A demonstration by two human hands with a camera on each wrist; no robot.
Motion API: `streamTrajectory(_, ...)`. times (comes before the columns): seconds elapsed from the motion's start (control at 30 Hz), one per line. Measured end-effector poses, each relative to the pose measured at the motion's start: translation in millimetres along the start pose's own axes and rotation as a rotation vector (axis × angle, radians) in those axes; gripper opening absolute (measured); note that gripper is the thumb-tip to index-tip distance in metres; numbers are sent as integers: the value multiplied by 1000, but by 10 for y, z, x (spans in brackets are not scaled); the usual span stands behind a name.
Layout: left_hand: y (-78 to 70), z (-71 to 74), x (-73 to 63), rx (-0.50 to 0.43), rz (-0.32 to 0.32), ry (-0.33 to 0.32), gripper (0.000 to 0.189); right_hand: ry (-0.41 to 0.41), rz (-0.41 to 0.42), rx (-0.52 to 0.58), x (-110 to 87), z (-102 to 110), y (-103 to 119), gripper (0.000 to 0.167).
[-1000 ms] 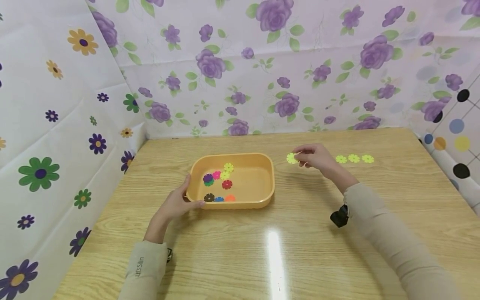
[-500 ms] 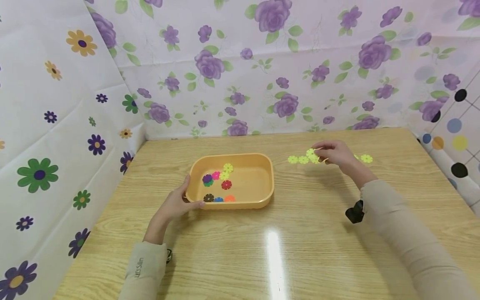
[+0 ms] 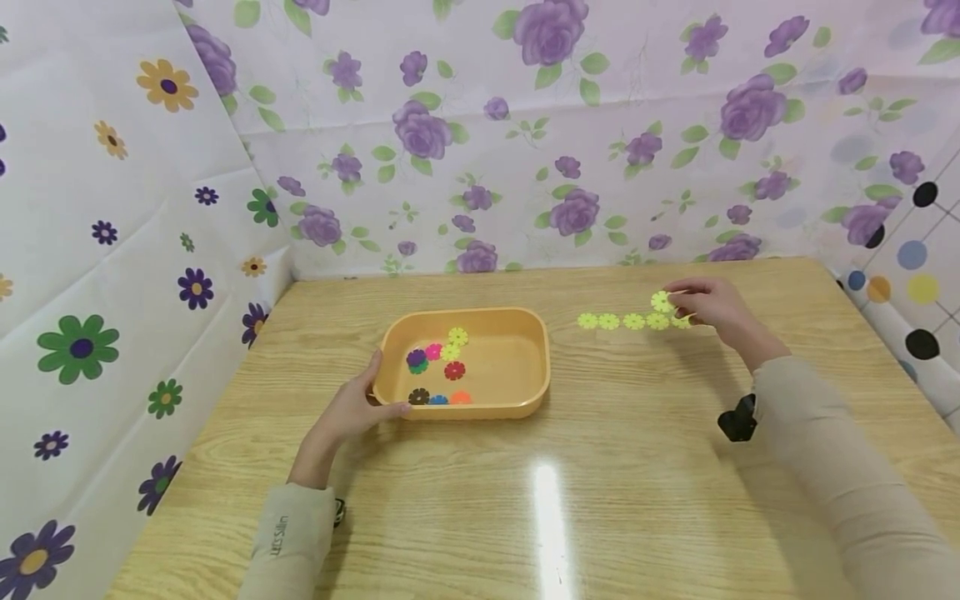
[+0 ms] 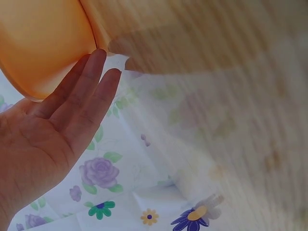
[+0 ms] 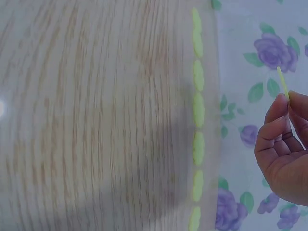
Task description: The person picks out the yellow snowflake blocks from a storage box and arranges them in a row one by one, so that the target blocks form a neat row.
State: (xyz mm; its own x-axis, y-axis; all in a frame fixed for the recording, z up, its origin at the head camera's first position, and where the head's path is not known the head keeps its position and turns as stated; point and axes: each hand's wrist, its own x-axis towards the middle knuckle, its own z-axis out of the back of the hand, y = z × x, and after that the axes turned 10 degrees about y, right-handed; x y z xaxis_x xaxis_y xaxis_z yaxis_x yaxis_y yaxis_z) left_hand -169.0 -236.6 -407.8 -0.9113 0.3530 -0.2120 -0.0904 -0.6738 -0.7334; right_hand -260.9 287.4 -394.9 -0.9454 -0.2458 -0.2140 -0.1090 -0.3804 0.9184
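Note:
My right hand (image 3: 716,308) pinches a yellow flower-shaped disc (image 3: 661,302) by its edge, just above a row of similar yellow discs (image 3: 633,322) lying flat on the table. Seen edge-on in the right wrist view, the pinched disc (image 5: 283,83) stands up from the fingertips, apart from the row (image 5: 198,109). The hand hides the row's right end in the head view. My left hand (image 3: 352,407) grips the near left corner of an orange tray (image 3: 510,410), thumb along the front rim and fingers at the left side. In the left wrist view its fingers (image 4: 79,98) lie against the tray's outside.
Inside the tray lie several loose discs: yellow (image 3: 450,352), pink (image 3: 433,351), dark red (image 3: 454,371), purple (image 3: 416,357), brown (image 3: 418,397), orange (image 3: 461,398), plus green and blue. Flowered sheets (image 3: 480,150) rise behind and left of the wooden table (image 3: 450,500).
My right hand has moved right along the row with a yellow disc in its fingertips, uncovering the discs at the left end. My left hand and the tray have stayed put.

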Motion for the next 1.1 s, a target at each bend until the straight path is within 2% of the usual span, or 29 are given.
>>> streamTrajectory(0.3,-14,-15,7,10,18,-5,108,-36,1,14,-113,236,-100,19)
streamTrajectory(0.5,-38,-17,15,13,21,-7,107,-78,1,-25,-209,401,-182,9)
streamTrajectory(0.77,-50,-5,3,-1,29,0,107,-112,-30,-40,-265,588,-280,6)
streamTrajectory(1.1,-34,11,-15,-5,32,-2,107,-145,-66,43,-309,764,-387,10)
